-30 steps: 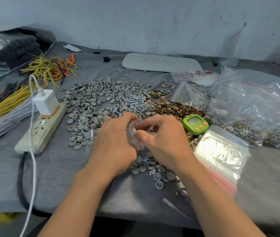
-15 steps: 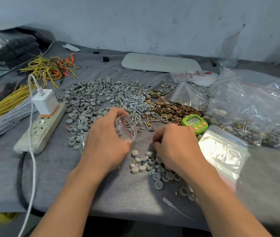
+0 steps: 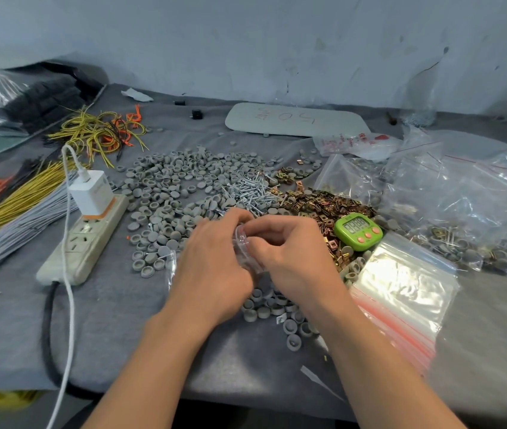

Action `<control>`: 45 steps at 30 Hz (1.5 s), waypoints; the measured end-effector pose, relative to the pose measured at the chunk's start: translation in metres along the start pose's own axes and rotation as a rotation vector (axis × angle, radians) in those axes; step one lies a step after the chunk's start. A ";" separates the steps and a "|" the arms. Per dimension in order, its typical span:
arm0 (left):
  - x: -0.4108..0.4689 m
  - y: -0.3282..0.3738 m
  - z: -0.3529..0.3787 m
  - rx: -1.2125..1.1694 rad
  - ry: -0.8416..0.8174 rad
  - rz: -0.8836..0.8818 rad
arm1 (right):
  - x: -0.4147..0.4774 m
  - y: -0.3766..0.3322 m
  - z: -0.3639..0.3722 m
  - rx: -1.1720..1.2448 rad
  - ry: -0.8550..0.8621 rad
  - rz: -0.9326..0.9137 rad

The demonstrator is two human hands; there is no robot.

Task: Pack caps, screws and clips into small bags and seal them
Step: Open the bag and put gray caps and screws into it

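Bag (image 3: 242, 247): upright between both hands, mouth up.
Left hand (image 3: 212, 267): pinching bag's left side.
Right hand (image 3: 292, 252): fingertips closed at mouth; contents unclear.

Both hands, left (image 3: 212, 267) and right (image 3: 292, 255), pinch a small bag (image 3: 243, 249) above grey caps (image 3: 272, 306).

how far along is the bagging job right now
Done: filled bags lie at the right. In hand: both hands hold one small bag. Left: big heaps of caps, screws and clips, plus a stack of empty bags.
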State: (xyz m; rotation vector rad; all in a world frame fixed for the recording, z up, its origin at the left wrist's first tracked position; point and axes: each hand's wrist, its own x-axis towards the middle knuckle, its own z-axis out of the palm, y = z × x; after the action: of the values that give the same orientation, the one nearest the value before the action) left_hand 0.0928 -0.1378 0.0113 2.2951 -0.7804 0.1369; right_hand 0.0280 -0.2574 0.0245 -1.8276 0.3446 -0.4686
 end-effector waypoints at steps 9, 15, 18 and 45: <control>0.006 -0.019 -0.018 -0.103 0.314 -0.247 | 0.015 0.002 0.005 0.154 0.199 0.034; 0.009 -0.036 -0.032 -0.133 0.465 -0.300 | 0.025 0.011 0.015 -0.437 0.046 0.053; 0.010 -0.040 -0.033 -0.048 0.446 -0.294 | 0.028 0.006 0.025 -0.643 -0.084 0.076; 0.003 -0.002 0.001 -0.035 0.139 -0.100 | 0.019 -0.008 0.000 0.130 0.063 -0.051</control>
State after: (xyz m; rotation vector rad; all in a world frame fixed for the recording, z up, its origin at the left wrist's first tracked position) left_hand 0.0959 -0.1389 0.0104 2.2589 -0.5919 0.2328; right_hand 0.0450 -0.2640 0.0355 -1.7011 0.3042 -0.5715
